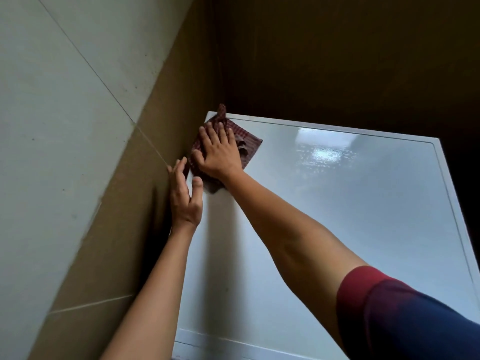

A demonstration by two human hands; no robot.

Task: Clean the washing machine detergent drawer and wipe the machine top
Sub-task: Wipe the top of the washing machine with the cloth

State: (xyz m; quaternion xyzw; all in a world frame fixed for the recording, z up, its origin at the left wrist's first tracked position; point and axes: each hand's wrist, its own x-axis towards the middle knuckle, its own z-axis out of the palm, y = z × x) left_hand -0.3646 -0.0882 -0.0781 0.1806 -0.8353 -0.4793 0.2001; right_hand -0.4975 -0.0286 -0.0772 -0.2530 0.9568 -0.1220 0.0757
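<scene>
- Two bare hands work at the far left corner of the glossy white flat top of the washing machine (337, 203); the machine's front, and with it any detergent drawer, lies outside the view.
- Much of the dark red checked cloth (248, 144) is hidden under the right hand (220, 154), and one corner of it pokes up against the dim brown back wall (337, 61).
- No container shows anywhere in the view.
- The right hand lies flat and spread, palm down, pressing the cloth onto the machine top; its fingers are stretched out, not curled round the fabric.
- The left hand (185, 196) is open with loose fingers, holding nothing; it stands on edge at the left rim of the top, just beside the cloth, its fingertips against the pale tiled side wall (65, 126).
- A red and navy sleeve (405, 313) covers the right upper arm, cut off by the lower right edge.
- A bright reflection blurs part of the surface on the far right.
</scene>
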